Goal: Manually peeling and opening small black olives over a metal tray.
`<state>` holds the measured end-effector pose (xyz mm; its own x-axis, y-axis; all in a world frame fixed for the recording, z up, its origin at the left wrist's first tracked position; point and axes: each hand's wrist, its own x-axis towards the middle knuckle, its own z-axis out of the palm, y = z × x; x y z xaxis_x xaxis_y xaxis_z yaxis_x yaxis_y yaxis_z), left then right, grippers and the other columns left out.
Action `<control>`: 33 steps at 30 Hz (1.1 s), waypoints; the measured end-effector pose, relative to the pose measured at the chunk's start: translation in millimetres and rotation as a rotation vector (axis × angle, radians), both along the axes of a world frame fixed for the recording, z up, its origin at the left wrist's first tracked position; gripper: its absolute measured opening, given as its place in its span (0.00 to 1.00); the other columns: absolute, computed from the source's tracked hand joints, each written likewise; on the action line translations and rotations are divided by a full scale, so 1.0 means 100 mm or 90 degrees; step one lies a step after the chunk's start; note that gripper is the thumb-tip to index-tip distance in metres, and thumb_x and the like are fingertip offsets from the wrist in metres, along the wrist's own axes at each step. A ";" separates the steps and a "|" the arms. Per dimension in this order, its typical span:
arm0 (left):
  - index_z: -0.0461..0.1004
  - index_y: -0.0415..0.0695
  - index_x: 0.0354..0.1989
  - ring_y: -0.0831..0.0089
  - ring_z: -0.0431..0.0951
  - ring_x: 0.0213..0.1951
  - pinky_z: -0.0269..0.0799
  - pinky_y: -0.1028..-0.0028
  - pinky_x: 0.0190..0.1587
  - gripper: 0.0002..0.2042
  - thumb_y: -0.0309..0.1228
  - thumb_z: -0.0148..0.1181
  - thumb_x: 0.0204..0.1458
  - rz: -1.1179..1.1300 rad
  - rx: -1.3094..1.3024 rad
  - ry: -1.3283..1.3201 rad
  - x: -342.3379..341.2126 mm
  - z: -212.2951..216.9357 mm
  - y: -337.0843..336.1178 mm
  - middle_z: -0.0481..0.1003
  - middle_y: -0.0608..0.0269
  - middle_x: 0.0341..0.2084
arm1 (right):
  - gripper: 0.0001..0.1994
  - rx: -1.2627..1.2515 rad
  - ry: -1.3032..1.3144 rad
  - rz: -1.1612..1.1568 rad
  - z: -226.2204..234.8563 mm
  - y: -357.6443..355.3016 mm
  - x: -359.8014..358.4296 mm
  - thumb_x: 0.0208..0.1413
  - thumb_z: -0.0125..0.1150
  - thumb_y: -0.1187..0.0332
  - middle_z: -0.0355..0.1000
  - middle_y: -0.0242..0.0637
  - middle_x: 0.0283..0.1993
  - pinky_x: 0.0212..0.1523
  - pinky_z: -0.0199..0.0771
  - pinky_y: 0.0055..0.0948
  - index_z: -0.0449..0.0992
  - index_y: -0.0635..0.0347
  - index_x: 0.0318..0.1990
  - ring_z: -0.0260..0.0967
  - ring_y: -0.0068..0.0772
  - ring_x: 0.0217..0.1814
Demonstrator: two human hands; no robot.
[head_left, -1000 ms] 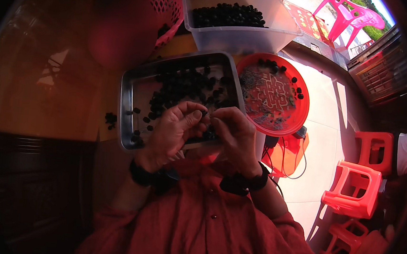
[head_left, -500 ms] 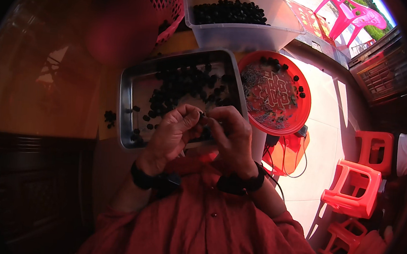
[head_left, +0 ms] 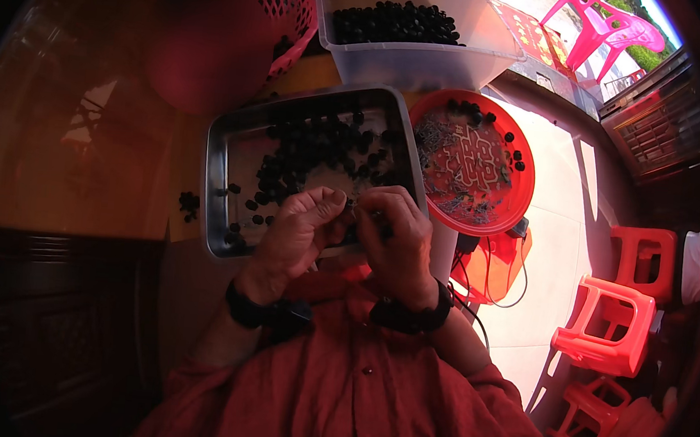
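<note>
Sunlit floor (head_left: 523, 314), red basin (head_left: 526, 179) beside tray (head_left: 208, 179) — left hand (head_left: 295, 231), right hand (head_left: 404, 243) blocking near side — fingers (head_left: 392, 201): grasp unclear

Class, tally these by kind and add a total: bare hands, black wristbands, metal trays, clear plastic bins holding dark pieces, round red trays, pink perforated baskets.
Bare hands, left hand and right hand: 2
Black wristbands: 2
Metal tray: 1
Clear plastic bin: 1
Round red tray: 1
Pink perforated basket: 1
Total: 8
</note>
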<state>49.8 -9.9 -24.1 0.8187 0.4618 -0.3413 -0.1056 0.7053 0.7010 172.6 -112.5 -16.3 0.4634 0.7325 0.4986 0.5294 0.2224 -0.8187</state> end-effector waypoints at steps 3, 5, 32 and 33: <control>0.70 0.42 0.33 0.83 0.69 0.26 0.67 0.81 0.33 0.08 0.34 0.53 0.57 0.005 0.015 0.019 0.03 0.03 -0.03 0.71 0.69 0.24 | 0.09 0.002 -0.044 -0.020 -0.01 0.00 0.00 0.45 0.58 0.81 0.67 0.41 0.33 0.26 0.70 0.30 0.69 0.63 0.34 0.70 0.39 0.28; 0.71 0.42 0.33 0.84 0.67 0.25 0.64 0.83 0.30 0.08 0.34 0.54 0.57 0.015 0.023 0.026 0.03 0.03 -0.04 0.72 0.69 0.23 | 0.09 0.002 -0.062 -0.022 -0.05 0.01 -0.01 0.44 0.58 0.81 0.67 0.41 0.32 0.26 0.70 0.31 0.68 0.63 0.34 0.69 0.41 0.28; 0.69 0.40 0.42 0.76 0.73 0.36 0.70 0.77 0.39 0.09 0.33 0.49 0.58 0.053 0.135 0.138 -0.01 0.24 0.19 0.73 0.62 0.36 | 0.07 0.003 0.573 0.078 0.09 -0.02 0.13 0.52 0.56 0.80 0.71 0.31 0.35 0.36 0.72 0.18 0.69 0.64 0.39 0.71 0.20 0.37; 0.69 0.40 0.42 0.76 0.73 0.36 0.70 0.77 0.39 0.09 0.33 0.49 0.58 0.053 0.133 0.140 0.01 0.27 0.16 0.73 0.62 0.36 | 0.07 0.009 0.603 0.097 0.09 -0.03 0.17 0.52 0.56 0.80 0.71 0.32 0.35 0.37 0.73 0.19 0.69 0.64 0.39 0.72 0.21 0.37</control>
<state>50.9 5.9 2.8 0.6919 0.6033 -0.3966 0.0137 0.5383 0.8427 189.9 -115.3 -7.3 0.5791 0.8149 -0.0259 -0.3868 0.2466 -0.8886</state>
